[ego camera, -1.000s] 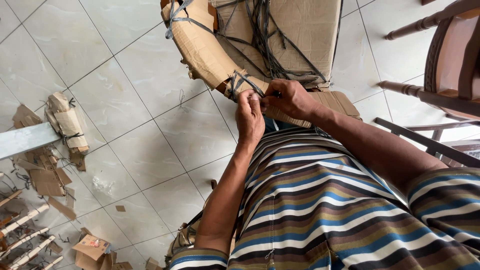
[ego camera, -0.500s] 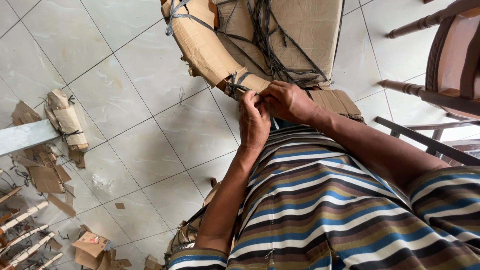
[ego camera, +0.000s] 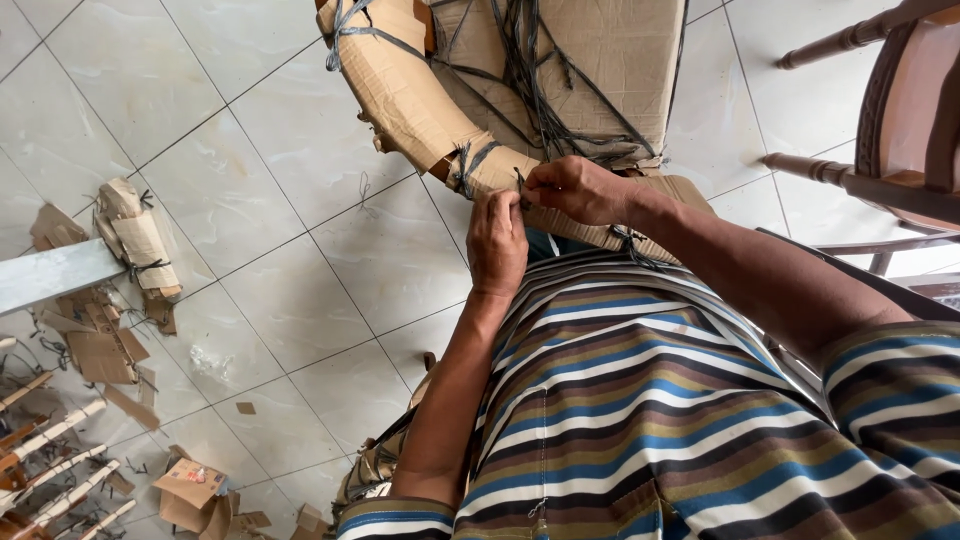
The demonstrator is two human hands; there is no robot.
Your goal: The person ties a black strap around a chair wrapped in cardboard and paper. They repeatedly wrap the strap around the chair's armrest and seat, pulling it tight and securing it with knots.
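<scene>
dark grey plastic strap knot (ego camera: 470, 165) on the curved brown cardboard-wrapped chair arm (ego camera: 410, 95) up top centre, right hand (ego camera: 575, 190) fingers pinched shut on a strap end, left hand (ego camera: 497, 243) curled against the wrap just below, pale tiled floor (ego camera: 250, 200) with cardboard scraps (ego camera: 95, 345) left.
</scene>
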